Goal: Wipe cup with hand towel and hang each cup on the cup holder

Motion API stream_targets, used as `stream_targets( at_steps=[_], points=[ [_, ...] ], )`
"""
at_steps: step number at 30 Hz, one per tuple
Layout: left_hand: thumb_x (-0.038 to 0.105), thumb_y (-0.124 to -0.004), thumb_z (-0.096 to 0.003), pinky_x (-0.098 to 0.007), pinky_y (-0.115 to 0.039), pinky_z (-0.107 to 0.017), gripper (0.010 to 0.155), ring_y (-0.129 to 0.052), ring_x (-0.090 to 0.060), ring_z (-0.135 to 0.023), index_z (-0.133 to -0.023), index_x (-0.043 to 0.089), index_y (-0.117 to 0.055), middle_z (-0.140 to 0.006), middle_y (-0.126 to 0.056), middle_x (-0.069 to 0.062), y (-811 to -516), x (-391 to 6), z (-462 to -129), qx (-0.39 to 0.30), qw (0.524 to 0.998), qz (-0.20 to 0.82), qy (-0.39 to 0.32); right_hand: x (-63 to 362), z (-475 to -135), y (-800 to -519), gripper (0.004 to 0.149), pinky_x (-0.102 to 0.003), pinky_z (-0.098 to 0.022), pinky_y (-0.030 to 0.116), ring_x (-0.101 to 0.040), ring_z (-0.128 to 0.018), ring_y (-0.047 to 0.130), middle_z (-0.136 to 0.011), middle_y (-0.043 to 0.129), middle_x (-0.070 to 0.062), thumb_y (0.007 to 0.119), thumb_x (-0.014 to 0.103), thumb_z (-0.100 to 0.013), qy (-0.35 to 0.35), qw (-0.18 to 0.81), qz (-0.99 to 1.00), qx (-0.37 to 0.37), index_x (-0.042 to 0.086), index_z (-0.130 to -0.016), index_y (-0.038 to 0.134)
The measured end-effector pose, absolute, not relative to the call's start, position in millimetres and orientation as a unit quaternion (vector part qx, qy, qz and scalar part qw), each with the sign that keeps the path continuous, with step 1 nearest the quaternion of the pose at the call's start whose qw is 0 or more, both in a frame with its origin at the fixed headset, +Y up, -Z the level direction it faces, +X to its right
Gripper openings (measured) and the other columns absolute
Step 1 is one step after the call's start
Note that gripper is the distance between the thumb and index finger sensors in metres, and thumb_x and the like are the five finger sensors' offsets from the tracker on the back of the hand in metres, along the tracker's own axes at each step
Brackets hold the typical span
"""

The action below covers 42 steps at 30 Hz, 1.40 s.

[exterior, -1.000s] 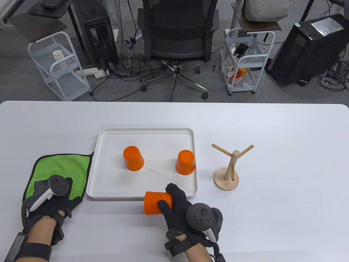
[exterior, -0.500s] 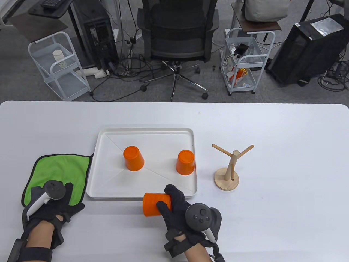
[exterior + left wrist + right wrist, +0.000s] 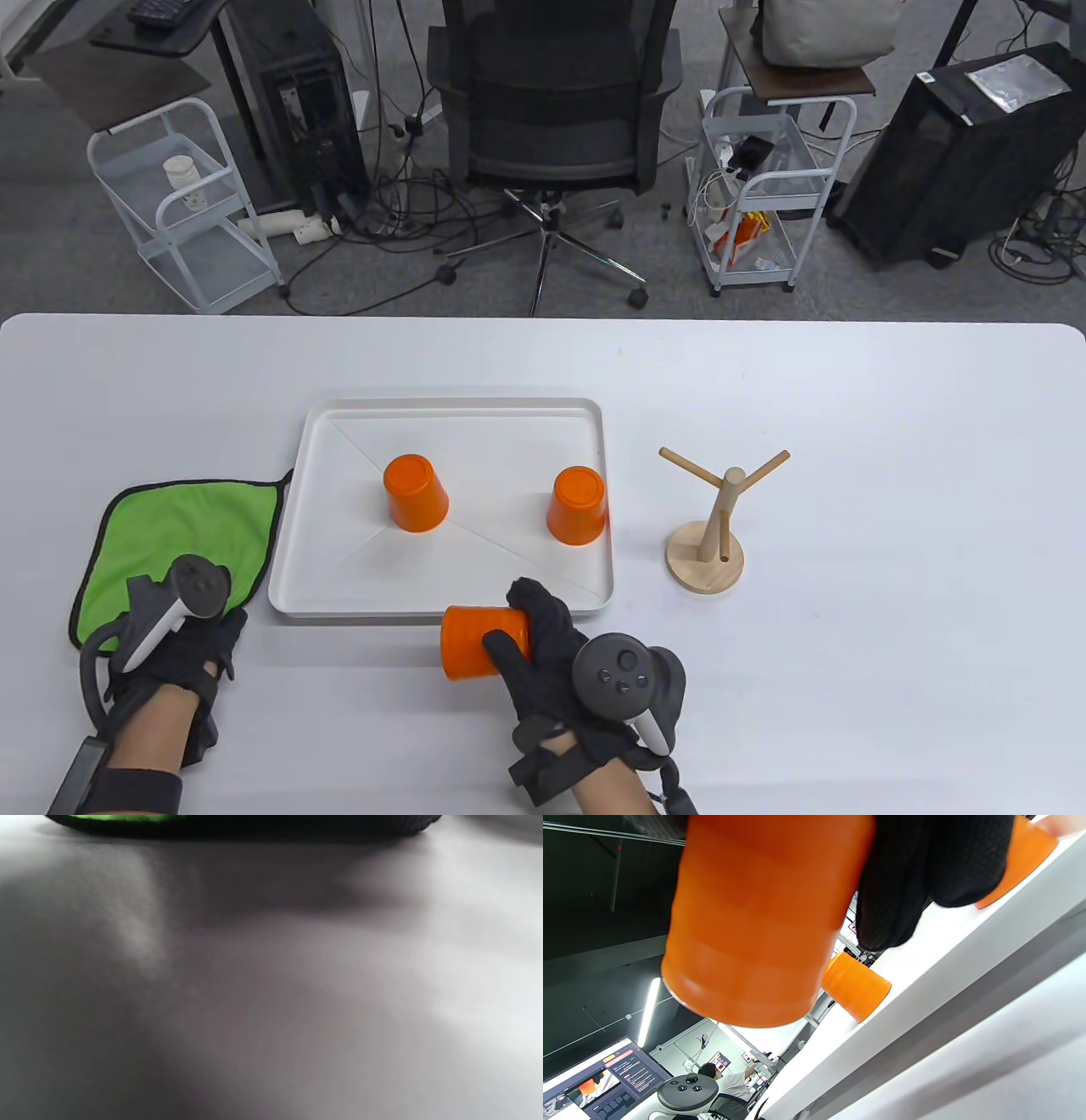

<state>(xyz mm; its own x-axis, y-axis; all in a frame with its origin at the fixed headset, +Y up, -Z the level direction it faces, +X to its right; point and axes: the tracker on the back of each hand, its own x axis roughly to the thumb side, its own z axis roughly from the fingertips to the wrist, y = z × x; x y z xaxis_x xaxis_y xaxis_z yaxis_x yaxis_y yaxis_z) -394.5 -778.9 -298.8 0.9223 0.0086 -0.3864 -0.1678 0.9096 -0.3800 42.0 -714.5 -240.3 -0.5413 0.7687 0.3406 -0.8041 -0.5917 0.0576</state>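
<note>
1. Orange cup (image 3: 475, 641) on its side, held in right hand (image 3: 564, 671), fingers (image 3: 534, 607) curled round it, just in front of white tray (image 3: 441, 604)
2. Left hand (image 3: 174, 649) on green towel (image 3: 191, 531) corner; cannot tell its fingers
3. Wooden cup holder (image 3: 708, 543) bare on desk (image 3: 848, 679)

Black mesh gloves cover both hands (image 3: 174, 654) (image 3: 551, 671), each carrying a dark grey tracker (image 3: 624, 671) with white handle.
</note>
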Motion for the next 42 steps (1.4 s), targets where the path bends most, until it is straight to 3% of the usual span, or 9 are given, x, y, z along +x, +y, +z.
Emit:
stream_targets(
  at_steps=[7, 15, 23, 32, 42],
  points=[
    [0.058, -0.060, -0.0476, -0.064, -0.041, -0.080, 0.065, -0.045, -0.038, -0.112, -0.107, 0.037, -0.044, -0.121, -0.042, -0.002, -763.9, -401.0, -293.4, -0.182, 0.954, 0.152, 0.185, 41.6, -240.0, -714.0, 0.074, -0.057, -0.056, 0.078, -0.037, -0.065, 0.097, -0.098, 0.067, -0.022, 0.057, 0.058, -0.050, -0.055, 0.451, 0.874, 0.170, 0.010, -0.102, 0.038],
    [0.056, -0.061, -0.0468, -0.061, -0.061, -0.072, 0.068, -0.081, -0.040, -0.095, -0.104, 0.020, -0.057, -0.108, -0.068, -0.015, -739.6, -402.6, -277.6, -0.124, 0.932, 0.315, 0.127, 40.9, -239.6, -714.0, 0.074, -0.056, -0.056, 0.078, -0.037, -0.065, 0.097, -0.098, 0.067, -0.022, 0.057, 0.058, -0.050, -0.054, 0.453, 0.873, 0.172, 0.010, -0.102, 0.038],
    [0.055, -0.062, -0.0472, -0.059, -0.072, -0.065, 0.067, -0.095, -0.038, -0.082, -0.098, 0.011, -0.065, -0.097, -0.082, -0.016, -714.4, -387.8, -262.3, -0.092, 0.894, 0.435, 0.048, 39.2, -238.6, -714.3, 0.074, -0.056, -0.056, 0.078, -0.036, -0.065, 0.098, -0.098, 0.067, -0.022, 0.056, 0.058, -0.050, -0.052, 0.455, 0.870, 0.179, 0.010, -0.102, 0.038],
    [0.055, -0.060, -0.0488, -0.057, -0.073, -0.064, 0.065, -0.098, -0.035, -0.080, -0.096, 0.012, -0.070, -0.095, -0.086, -0.013, -704.4, -360.5, -254.1, -0.131, 0.835, 0.530, -0.066, 36.1, -237.5, -715.8, 0.074, -0.056, -0.057, 0.078, -0.036, -0.066, 0.098, -0.098, 0.066, -0.022, 0.056, 0.058, -0.050, -0.035, 0.469, 0.863, 0.183, 0.009, -0.102, 0.037],
    [0.057, -0.054, -0.0514, -0.056, -0.066, -0.071, 0.065, -0.091, -0.032, -0.089, -0.103, 0.018, -0.059, -0.103, -0.078, -0.007, -708.5, -314.4, -247.6, -0.225, 0.741, 0.599, -0.202, 28.5, -235.8, -716.5, 0.074, -0.056, -0.057, 0.078, -0.037, -0.067, 0.097, -0.099, 0.066, -0.023, 0.055, 0.058, -0.051, -0.016, 0.497, 0.846, 0.193, 0.009, -0.102, 0.036]
  ],
)
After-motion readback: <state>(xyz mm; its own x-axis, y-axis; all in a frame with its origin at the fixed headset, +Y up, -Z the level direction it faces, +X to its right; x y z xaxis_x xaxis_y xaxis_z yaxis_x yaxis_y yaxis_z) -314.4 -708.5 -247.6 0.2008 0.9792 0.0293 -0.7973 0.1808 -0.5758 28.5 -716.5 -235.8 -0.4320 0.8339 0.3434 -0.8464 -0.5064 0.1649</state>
